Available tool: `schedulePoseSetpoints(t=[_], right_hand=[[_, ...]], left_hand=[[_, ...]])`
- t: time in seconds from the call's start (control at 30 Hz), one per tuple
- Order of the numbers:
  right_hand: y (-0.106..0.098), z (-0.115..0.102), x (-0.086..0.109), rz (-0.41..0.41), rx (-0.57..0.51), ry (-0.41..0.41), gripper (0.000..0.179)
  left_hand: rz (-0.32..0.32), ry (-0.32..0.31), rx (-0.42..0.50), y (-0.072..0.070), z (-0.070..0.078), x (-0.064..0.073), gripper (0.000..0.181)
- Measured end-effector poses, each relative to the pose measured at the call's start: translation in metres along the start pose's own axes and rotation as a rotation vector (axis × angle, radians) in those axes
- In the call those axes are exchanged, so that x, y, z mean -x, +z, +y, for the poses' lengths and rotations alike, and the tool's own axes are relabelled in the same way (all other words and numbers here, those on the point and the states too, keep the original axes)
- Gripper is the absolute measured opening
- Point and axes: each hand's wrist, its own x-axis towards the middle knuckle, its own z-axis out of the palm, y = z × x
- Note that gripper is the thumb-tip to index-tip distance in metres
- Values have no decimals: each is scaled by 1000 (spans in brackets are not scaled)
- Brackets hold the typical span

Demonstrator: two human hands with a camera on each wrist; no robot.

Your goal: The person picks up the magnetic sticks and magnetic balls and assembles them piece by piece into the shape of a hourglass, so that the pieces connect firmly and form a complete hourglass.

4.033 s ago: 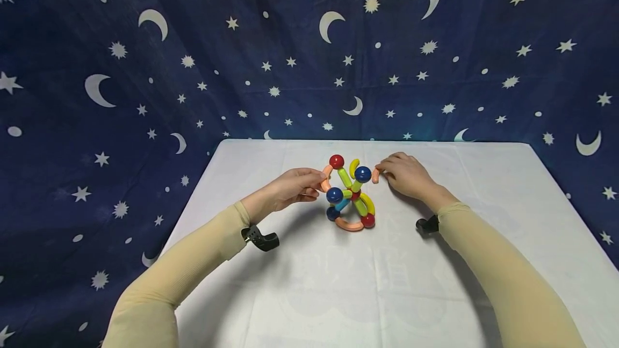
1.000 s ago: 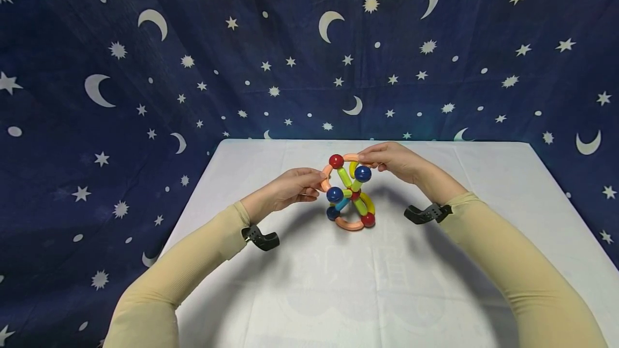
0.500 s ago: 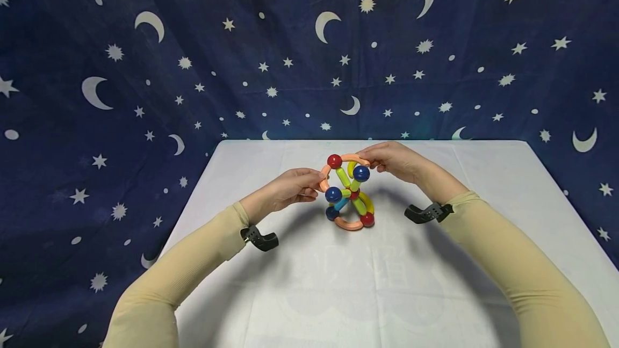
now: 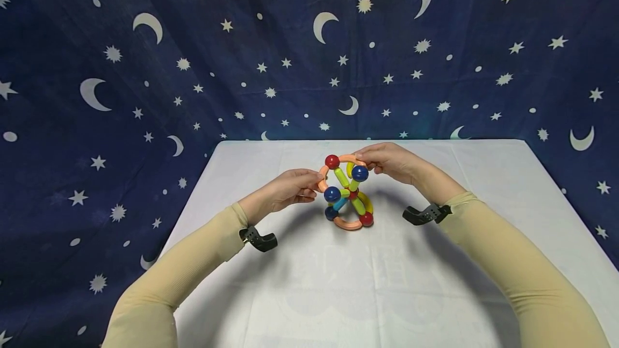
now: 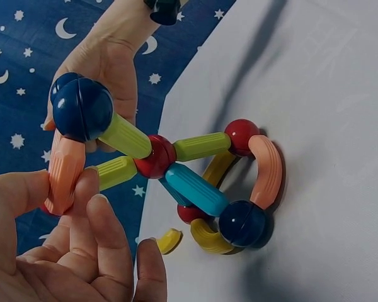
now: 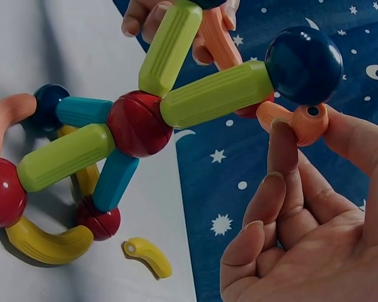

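A magnetic ball-and-stick model stands on the table, with green and blue straight rods meeting at a red hub ball. My left hand pinches an orange curved rod on its upper left side, between the upper red ball and a blue ball. Between thumb and fingers, my right hand pinches another orange curved rod at the back; its open end is right at the other upper blue ball. Below, curved yellow and orange rods join the lower balls in a ring.
A loose yellow curved rod lies on the white-covered table behind the model. Beyond the table hangs a dark blue curtain with moons and stars. Black wrist cameras sit under both wrists.
My right hand has lifted the orange curved rod from the table on the right to the model's top, from the red ball over to the blue ball. The left hand keeps its grip.
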Motion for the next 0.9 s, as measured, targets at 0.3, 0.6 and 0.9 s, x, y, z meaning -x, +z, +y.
schedulePoseSetpoints(t=[0.3, 0.6, 0.9], right_hand=[[6, 2, -1, -23, -25, -3, 45], [5, 2, 1, -12, -25, 5, 48], [3, 6, 0, -6, -58, 11, 48]], left_hand=[[7, -13, -5, -1, -1, 0, 37], [8, -10, -6, 0, -1, -1, 36], [-11, -1, 2, 3, 0, 0, 35]])
